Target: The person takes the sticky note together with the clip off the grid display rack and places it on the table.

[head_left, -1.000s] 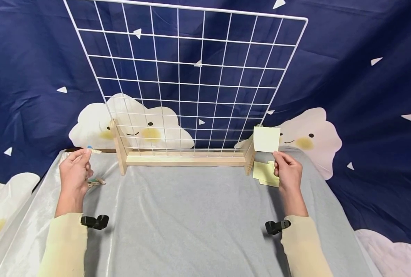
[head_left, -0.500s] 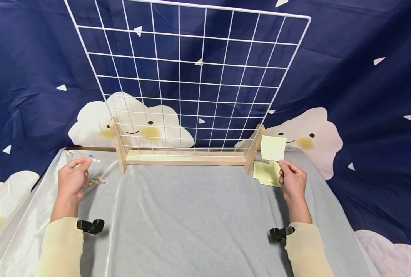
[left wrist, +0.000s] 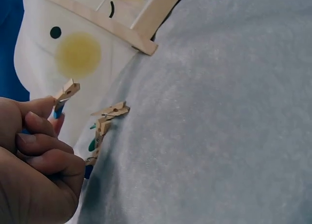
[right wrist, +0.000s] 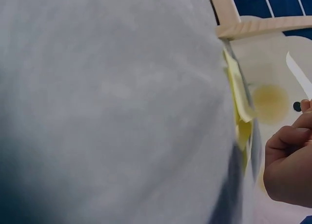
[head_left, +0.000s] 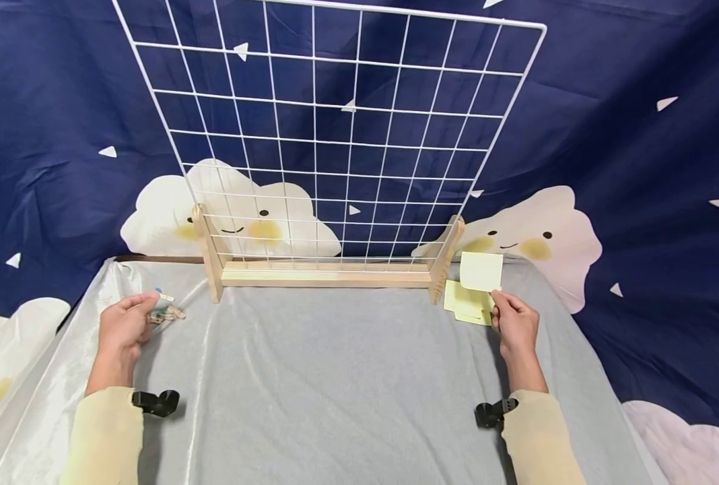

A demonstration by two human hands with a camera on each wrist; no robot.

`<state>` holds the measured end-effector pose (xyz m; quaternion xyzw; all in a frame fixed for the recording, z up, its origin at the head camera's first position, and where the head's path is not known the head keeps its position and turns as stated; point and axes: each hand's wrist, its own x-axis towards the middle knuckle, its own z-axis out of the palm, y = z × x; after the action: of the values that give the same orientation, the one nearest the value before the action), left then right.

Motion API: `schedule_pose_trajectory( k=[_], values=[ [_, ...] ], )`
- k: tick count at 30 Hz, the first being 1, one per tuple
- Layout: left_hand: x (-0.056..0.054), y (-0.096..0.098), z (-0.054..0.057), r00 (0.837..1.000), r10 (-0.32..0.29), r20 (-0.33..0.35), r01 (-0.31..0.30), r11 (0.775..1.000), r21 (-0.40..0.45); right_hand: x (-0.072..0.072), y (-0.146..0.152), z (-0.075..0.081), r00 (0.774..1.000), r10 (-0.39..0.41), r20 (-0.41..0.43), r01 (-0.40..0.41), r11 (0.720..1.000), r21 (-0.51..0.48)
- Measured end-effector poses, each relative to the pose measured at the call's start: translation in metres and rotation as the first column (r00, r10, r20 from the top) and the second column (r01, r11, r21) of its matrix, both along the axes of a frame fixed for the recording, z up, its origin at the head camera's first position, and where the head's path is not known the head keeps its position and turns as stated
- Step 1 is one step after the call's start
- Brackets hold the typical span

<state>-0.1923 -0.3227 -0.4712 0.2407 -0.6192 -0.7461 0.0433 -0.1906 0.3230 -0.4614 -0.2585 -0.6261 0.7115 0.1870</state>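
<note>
My left hand [head_left: 123,325] pinches a small wooden clothespin [left wrist: 67,90] with a blue part, held above the cloth at the left. Just beyond those fingers lies a little pile of clothespins [head_left: 168,314], some with green and blue bits in the left wrist view. On the right, my right hand [head_left: 517,325] pinches a pale yellow sticky note [head_left: 481,271] by its lower right corner, the note standing upright. Behind and below it, more yellow sticky notes [head_left: 465,301] lie on the cloth, overlapping one another.
A white wire grid [head_left: 332,141] stands upright at the back, in a wooden stand [head_left: 326,277] with two side posts. Grey cloth [head_left: 323,377] covers the table. Behind hangs a dark blue curtain [head_left: 614,148] with cloud faces.
The right hand has come down and slightly right with its sticky note, uncovering the stand's right post. My left hand has lowered and drawn back a little with its clothespin.
</note>
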Motion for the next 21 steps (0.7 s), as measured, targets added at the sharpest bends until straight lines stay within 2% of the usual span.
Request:
schedule_pose_trajectory(
  k=[7, 10, 15, 21],
  values=[
    [0.001, 0.001, -0.007, 0.997, -0.018, 0.069, 0.02, 0.999, -0.029, 0.004, 0.009, -0.012, 0.998, -0.006, 0.069, 0.004, 1.0, 0.031],
    [0.001, 0.001, -0.011, 0.994, -0.004, 0.108, 0.008, 0.999, -0.036, 0.005, 0.012, -0.015, 0.993, -0.008, 0.117, 0.004, 0.999, 0.041],
    [-0.001, 0.002, -0.014, 0.992, 0.021, 0.122, -0.015, 0.999, -0.049, 0.006, 0.021, -0.017, 0.986, -0.034, 0.162, 0.026, 0.998, 0.049],
    [-0.003, 0.004, -0.015, 0.984, 0.036, 0.172, -0.019, 0.995, -0.1, 0.008, 0.032, -0.018, 0.983, -0.053, 0.176, 0.057, 0.998, -0.016]
  ],
)
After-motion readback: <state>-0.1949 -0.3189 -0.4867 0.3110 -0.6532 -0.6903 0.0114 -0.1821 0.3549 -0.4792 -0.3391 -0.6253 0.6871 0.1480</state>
